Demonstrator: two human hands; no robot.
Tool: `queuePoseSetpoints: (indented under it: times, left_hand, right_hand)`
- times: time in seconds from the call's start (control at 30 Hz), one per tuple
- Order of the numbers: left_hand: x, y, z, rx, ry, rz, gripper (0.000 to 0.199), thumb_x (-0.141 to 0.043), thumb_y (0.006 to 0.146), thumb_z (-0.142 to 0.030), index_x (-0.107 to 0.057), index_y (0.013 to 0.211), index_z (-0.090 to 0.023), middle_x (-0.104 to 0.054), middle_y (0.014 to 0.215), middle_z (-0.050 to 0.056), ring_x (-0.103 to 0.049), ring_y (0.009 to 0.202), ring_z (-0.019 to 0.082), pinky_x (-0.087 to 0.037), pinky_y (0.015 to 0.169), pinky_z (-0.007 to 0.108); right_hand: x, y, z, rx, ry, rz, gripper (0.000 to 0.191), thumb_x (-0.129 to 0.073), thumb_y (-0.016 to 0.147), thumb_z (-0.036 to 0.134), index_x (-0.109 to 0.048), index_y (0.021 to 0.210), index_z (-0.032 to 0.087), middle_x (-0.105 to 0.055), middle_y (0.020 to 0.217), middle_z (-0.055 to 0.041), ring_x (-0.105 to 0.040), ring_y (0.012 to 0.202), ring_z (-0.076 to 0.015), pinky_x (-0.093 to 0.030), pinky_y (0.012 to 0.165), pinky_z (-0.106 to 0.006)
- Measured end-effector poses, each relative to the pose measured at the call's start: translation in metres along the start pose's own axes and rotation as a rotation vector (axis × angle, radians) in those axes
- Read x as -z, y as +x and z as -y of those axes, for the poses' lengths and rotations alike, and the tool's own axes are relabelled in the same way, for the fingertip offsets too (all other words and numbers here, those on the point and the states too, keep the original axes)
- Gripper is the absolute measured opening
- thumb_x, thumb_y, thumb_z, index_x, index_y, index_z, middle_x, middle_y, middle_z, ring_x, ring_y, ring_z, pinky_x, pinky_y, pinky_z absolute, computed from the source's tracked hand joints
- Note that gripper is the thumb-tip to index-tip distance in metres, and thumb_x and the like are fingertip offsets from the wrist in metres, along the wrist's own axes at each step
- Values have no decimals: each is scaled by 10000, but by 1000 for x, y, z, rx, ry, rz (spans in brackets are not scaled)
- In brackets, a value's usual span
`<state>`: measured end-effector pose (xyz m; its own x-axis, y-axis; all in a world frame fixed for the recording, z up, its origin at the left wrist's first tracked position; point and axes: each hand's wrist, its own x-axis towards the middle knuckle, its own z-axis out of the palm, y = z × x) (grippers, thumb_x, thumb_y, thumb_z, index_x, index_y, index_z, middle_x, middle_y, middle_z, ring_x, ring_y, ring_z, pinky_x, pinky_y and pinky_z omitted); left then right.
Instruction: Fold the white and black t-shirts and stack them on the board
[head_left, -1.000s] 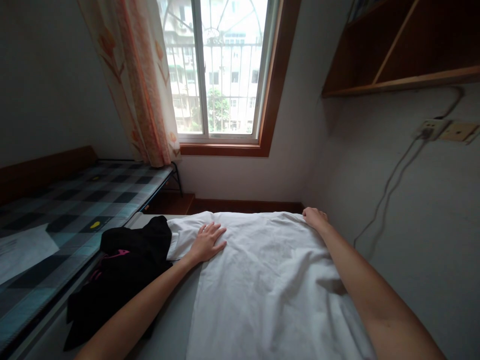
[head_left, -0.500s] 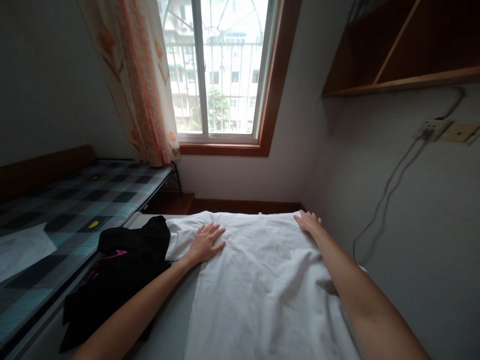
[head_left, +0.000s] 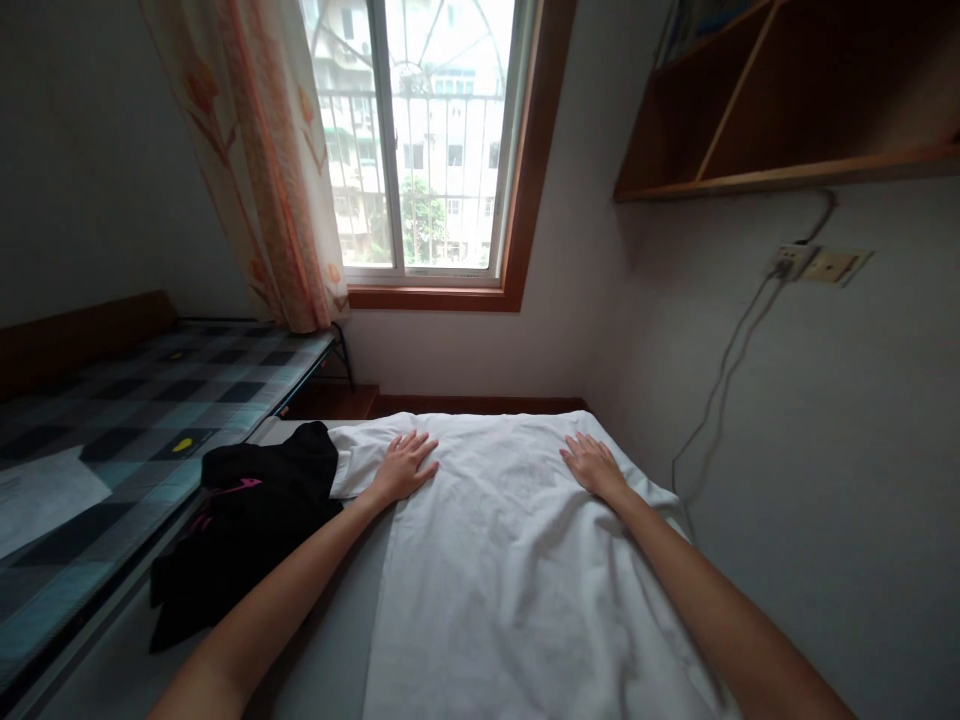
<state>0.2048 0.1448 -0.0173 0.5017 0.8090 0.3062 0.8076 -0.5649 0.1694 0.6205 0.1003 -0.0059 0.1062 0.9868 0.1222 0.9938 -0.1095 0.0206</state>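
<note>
A white garment [head_left: 495, 560] lies spread over a pale table [head_left: 330, 640], with a short sleeve out to the left and folds running down its right half. Flat on its upper left part, near that sleeve, rests my left hand [head_left: 405, 467], fingers spread. My right hand [head_left: 592, 466] lies palm down on the upper right part, its fingers apart. Neither hand holds anything. Bunched beside the sleeve is a black garment [head_left: 262, 510] with a pink mark, left of my left hand.
On the left stands a bed [head_left: 225, 385] with a checked cover and a paper sheet [head_left: 49, 495]. Ahead are a curtain [head_left: 262, 200] and a window [head_left: 442, 150]. A wooden shelf [head_left: 780, 170] hangs on the right wall above a socket [head_left: 795, 262] with a cable.
My right hand has moved left and inward from the garment's far right corner and now lies flat. My left hand stays at about the same place. The view has turned slightly right.
</note>
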Motion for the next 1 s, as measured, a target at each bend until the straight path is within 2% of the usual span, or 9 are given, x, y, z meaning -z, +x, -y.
queuePoseSetpoints:
  times: [0.07, 0.2, 0.27, 0.37, 0.47, 0.57, 0.67, 0.83, 1.0]
  left_hand:
    - [0, -3, -2, 5, 12, -41, 460, -450, 941, -454, -558, 1337, -246, -496, 1448, 89, -356, 1392, 287, -245, 1150, 490]
    - [3, -17, -7, 44, 20, -103, 378, -450, 947, -359, -604, 1261, -216, -544, 1385, 105, -426, 1334, 268, -285, 1133, 461]
    - [6, -27, -10, 57, 7, -106, 362, -451, 945, -323, -603, 1256, -218, -554, 1366, 102, -443, 1313, 259, -298, 1124, 450]
    - [15, -46, -19, 79, -2, -85, 372, -461, 937, -291, -587, 1277, -208, -553, 1359, 107, -453, 1292, 252, -316, 1104, 423]
    - [29, -67, -33, 150, 31, -53, 363, -483, 924, -286, -594, 1263, -218, -564, 1326, 107, -483, 1234, 252, -358, 1046, 399]
    - [44, -90, -47, 278, 86, -26, 334, -499, 912, -323, -623, 1204, -220, -598, 1218, 111, -527, 1138, 263, -384, 970, 400]
    - [55, -113, -60, 369, 97, 5, 350, -487, 915, -370, -617, 1188, -194, -620, 1133, 118, -562, 1074, 265, -386, 928, 391]
    - [68, -146, -80, 438, 40, 72, 386, -429, 941, -443, -623, 1137, -174, -655, 1095, 128, -603, 1034, 262, -395, 890, 363]
    - [82, -165, -100, 465, -60, 186, 415, -426, 942, -488, -626, 1125, -173, -701, 1053, 122, -647, 999, 249, -428, 812, 305]
  right_hand:
    - [12, -16, -15, -10, 29, -64, 494, -319, 982, 386, -531, 1366, 157, -515, 1422, -135, -465, 1291, -266, -325, 1081, -396]
    - [31, -50, -59, -303, 93, -122, 491, -321, 967, 426, -590, 1286, 167, -600, 1285, -159, -597, 1094, -286, -458, 897, -396]
    - [35, -69, -79, -399, 134, -53, 503, -333, 958, 456, -626, 1237, 159, -628, 1221, -173, -627, 1041, -278, -477, 843, -371]
    - [38, -101, -96, -424, 188, 130, 541, -320, 951, 505, -695, 1112, 150, -687, 1094, -180, -659, 986, -291, -488, 786, -364]
    - [45, -130, -93, -471, 165, 202, 585, -281, 944, 555, -722, 1022, 179, -714, 1032, -178, -674, 958, -325, -492, 757, -398]
    - [53, -154, -80, -474, 112, 189, 587, -283, 937, 577, -722, 989, 191, -708, 1058, -171, -672, 975, -332, -495, 761, -411]
    - [56, -175, -70, -446, 34, 130, 588, -311, 937, 567, -726, 970, 151, -685, 1082, -196, -666, 983, -339, -497, 774, -427]
    - [57, -207, -61, -386, -64, 84, 509, -336, 960, 467, -717, 970, 130, -660, 1102, -195, -669, 960, -325, -497, 747, -413]
    - [70, -224, -63, -363, -21, 24, 420, -328, 976, 369, -683, 982, 144, -670, 1107, -179, -666, 964, -311, -483, 740, -378]
